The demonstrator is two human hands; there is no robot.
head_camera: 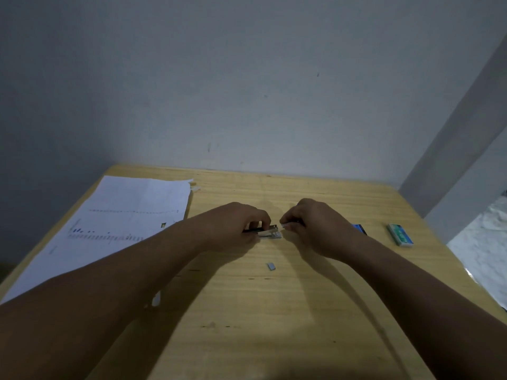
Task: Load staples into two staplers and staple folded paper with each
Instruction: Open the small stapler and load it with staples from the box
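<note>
My left hand (pixel 236 224) grips a small black-and-silver stapler (pixel 270 232) just above the wooden table (pixel 274 311). My right hand (pixel 312 226) is pinched on a thin strip of staples (pixel 284 225) right at the stapler's metal front end. A short loose piece of staples (pixel 271 266) lies on the table in front of the hands. A blue object (pixel 359 228), partly hidden behind my right wrist, lies to the right. A green-and-white staple box (pixel 400 235) lies further right. Printed paper (pixel 115 223) is spread flat on the left.
A grey wall stands behind the table's far edge. A small white scrap (pixel 156 298) lies beside my left forearm. The table's right edge drops off to a pale floor (pixel 482 242).
</note>
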